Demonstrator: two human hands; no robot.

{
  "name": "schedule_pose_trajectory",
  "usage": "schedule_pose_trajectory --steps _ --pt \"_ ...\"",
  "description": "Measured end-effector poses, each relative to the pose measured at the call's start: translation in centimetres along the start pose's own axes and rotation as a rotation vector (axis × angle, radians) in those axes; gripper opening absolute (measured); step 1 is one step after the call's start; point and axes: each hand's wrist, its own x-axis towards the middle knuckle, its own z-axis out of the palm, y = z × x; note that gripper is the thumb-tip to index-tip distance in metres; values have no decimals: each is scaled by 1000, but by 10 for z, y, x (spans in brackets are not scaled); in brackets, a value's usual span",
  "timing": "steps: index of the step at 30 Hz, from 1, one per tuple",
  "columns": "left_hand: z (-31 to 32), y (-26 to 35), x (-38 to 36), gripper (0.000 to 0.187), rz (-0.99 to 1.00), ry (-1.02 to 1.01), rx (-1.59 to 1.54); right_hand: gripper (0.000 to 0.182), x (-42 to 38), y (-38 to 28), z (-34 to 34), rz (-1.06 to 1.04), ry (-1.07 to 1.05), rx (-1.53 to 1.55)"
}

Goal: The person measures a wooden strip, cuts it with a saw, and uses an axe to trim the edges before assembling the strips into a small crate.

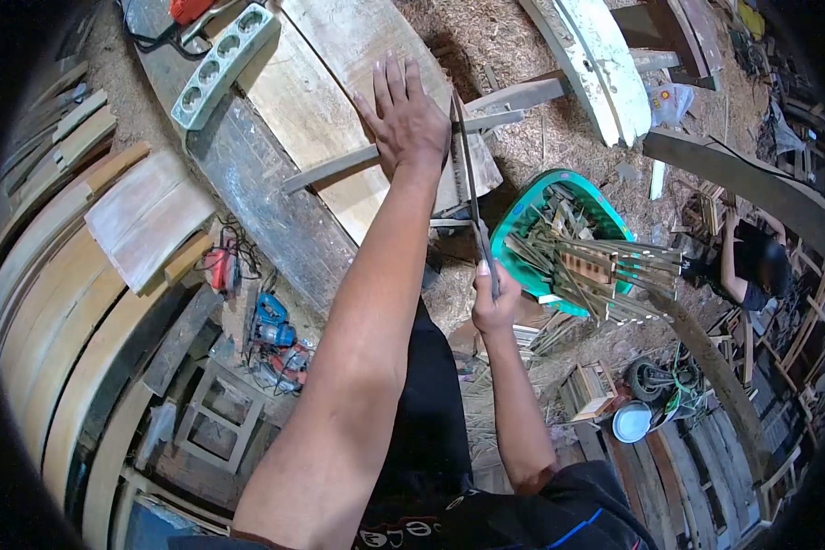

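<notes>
Item one: my left hand (405, 115), fingers spread, palm pressed flat on the pale wooden plank (339, 101) that lies across the workbench, its heel over a thin grey wooden slat (339, 165) running crosswise on the plank. Item two: my right hand (493, 302), closed in a fist round the handle end of a long narrow dark metal blade (467, 179), which rises from the fist to the plank's edge, just beside my left wrist. Item three: a green plastic basin (522, 220) filled with thin bamboo sticks, on the sawdust floor, near my right hand. Item four: a pale green multi-socket power strip (225, 64), at the bench's far end. Item five: a blue power tool (270, 321) and a red one (220, 268), below the bench. Item six: another person (752, 261) in dark clothing, well apart at the right.
</notes>
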Motion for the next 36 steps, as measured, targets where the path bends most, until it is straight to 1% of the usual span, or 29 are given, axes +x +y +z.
schedule_pose_trajectory --steps 2,5,7,10,11,14,15,18,19,21,24,26,27,29,30,31,33,35,36 --pt "4 -2 1 50 18 28 12 34 1 7 -1 -40 -14 -65" --pt "-1 -2 -3 49 5 7 -7 36 -5 -9 -10 29 -23 0" --pt "4 -2 1 49 34 56 -26 36 -9 -11 -16 13 -21 26" --pt "1 -3 4 54 4 -71 -25 35 -3 -16 -15 -69 10 16" --pt "-2 -1 2 54 -13 -71 -72 35 8 -19 -14 -29 -10 -18" --pt "3 -3 3 54 -9 -66 -27 36 45 -29 5 -42 0 -11" --pt "8 -4 3 54 0 -37 -26 36 41 -25 8 -43 7 27" --pt "4 -3 3 54 -8 -60 -66 35 1 -2 -6 -47 16 29" --pt "7 -3 6 53 3 -15 -57 35 -6 -3 -9 -45 11 58" --pt "11 -5 1 49 27 59 -32 36 9 0 -11 -24 -1 23" --pt "3 -3 1 55 3 -66 -6 38 40 -13 3 -24 0 7" --pt "2 -3 3 55 8 -53 2 39 51 -18 8 -64 -4 22" --pt "3 -3 2 55 11 -51 7 37 40 -6 2 -30 -14 9" --pt "3 -5 -1 54 25 -45 -18 36 4 13 -12 -67 16 18" --pt "4 -5 2 54 28 -33 -32 36 -4 5 -14 -95 26 21" --pt "6 -4 7 52 27 7 -37 35 -6 -2 -14 -31 35 83" --pt "8 -4 1 49 30 51 -41 35 11 -8 -8 -10 19 83" --pt "5 -3 2 50 24 52 -47 35 43 -5 5 -22 -17 84" --pt "6 -4 0 50 23 47 -50 35 39 -5 5 -13 -21 74"
